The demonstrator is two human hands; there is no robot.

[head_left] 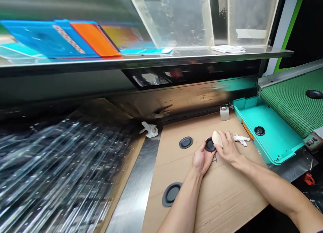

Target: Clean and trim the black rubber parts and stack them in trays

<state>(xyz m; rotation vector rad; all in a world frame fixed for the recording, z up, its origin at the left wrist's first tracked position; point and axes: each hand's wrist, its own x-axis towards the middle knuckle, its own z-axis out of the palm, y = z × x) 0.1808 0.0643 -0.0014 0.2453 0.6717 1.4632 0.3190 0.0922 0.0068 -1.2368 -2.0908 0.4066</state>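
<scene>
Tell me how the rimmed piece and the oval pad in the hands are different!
The rimmed piece is black, while the oval pad is cream. The left hand holds the rimmed piece; the right hand holds the oval pad. The rimmed piece has a ring around its middle, but the oval pad looks plain. Both have rounded outlines.

Right of center, our left hand holds a dark oval part, and our right hand grips a pale pad at that part's right edge. Below us we see a cardboard sheet, with a second dark part near the middle of the frame and a larger dark part at lower center, partly behind our left forearm. Toward the right edge, a turquoise tray holds a small black piece, beside a green belt. Shiny clear plastic blurs across the lower left.
</scene>
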